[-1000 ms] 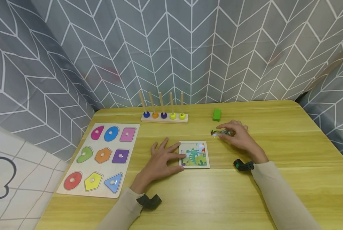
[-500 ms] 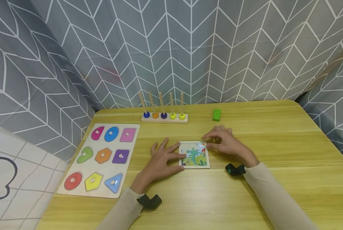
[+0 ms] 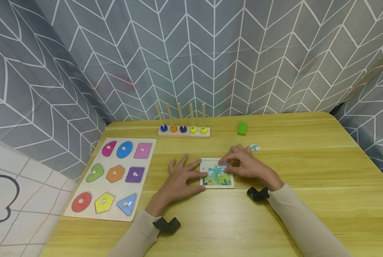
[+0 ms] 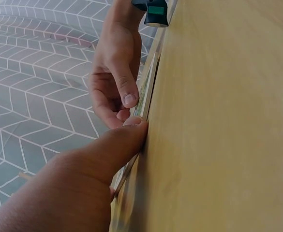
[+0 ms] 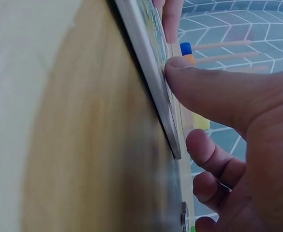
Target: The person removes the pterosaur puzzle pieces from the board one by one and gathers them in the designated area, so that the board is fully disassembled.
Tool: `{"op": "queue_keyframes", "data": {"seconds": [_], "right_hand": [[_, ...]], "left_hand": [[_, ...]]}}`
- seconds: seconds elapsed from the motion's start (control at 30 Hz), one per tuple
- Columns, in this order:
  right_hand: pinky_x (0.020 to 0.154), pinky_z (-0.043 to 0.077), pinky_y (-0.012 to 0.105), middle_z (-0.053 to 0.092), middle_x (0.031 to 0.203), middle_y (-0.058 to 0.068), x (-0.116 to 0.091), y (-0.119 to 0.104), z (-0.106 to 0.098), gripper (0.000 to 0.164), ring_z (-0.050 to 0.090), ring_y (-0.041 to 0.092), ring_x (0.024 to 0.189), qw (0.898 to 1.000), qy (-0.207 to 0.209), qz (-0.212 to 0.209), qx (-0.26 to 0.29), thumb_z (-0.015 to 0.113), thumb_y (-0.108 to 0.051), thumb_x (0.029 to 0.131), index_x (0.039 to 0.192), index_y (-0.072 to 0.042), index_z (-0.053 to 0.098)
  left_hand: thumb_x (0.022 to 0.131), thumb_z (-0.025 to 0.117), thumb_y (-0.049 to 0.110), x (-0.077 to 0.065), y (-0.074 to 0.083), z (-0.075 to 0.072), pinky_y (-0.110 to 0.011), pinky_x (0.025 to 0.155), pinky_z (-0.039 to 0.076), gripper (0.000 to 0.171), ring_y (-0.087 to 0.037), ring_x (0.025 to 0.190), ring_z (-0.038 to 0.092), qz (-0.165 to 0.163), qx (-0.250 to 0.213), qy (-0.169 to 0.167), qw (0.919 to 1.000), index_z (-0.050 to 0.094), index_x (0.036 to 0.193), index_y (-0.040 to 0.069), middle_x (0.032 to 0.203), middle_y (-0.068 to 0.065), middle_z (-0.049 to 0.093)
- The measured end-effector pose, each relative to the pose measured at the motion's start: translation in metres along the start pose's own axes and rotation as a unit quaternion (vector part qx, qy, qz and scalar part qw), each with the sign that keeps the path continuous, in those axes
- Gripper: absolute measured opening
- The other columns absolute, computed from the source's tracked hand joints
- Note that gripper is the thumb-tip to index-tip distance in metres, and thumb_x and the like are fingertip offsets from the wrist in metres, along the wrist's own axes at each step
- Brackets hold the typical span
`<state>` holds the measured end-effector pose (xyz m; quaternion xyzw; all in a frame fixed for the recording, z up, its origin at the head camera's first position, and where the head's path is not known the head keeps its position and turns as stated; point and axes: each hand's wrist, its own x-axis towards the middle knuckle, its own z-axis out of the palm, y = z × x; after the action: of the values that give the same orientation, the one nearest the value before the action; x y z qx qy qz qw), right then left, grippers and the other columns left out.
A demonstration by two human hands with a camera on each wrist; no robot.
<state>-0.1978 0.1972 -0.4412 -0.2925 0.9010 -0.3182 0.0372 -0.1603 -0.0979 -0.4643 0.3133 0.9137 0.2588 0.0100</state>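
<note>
A small square jigsaw puzzle (image 3: 217,185) with a green dinosaur picture lies in its pale frame on the table. My left hand (image 3: 180,180) rests at its left side, fingers spread, with a fingertip over the picture; the left wrist view has the thumb (image 4: 117,145) at the frame's near edge. Over the puzzle's upper right corner, my right hand (image 3: 246,163) pinches a puzzle piece between thumb and index finger, the piece itself mostly hidden. In the right wrist view, the thumb (image 5: 204,87) touches the puzzle's top. A loose puzzle piece (image 3: 255,147) lies just behind the right hand.
A shape board (image 3: 96,189) with several knobbed coloured shapes lies at the left. Toward the back edge stand a peg rack (image 3: 181,134) with coloured rings and a green block (image 3: 242,129). A patterned grey curtain (image 3: 210,57) hangs behind the table (image 3: 210,228).
My right hand has moved left from the loose pieces to the puzzle's upper right, leaving one piece visible behind it. The left hand has stayed in place.
</note>
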Motion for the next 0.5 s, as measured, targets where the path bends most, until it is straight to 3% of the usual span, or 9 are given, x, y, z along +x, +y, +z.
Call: {"op": "queue_keyframes", "data": {"seconds": [0.5], "right_hand": [[0.074,0.018,0.038,0.058,0.085,-0.007,-0.0003,-0.0005,0.0011,0.018,0.038,0.016,0.084,1.000,-0.008,0.000,-0.018,0.082,-0.023,0.086,0.104,-0.028,0.081]], "left_hand": [[0.089,0.069,0.056,-0.0005,0.0019,-0.0004,-0.074,0.115,0.004,0.043,-0.045,0.157,0.016,-0.004,0.003,-0.001,1.0000,0.070,0.129,0.040,0.161,0.006,0.043]]}}
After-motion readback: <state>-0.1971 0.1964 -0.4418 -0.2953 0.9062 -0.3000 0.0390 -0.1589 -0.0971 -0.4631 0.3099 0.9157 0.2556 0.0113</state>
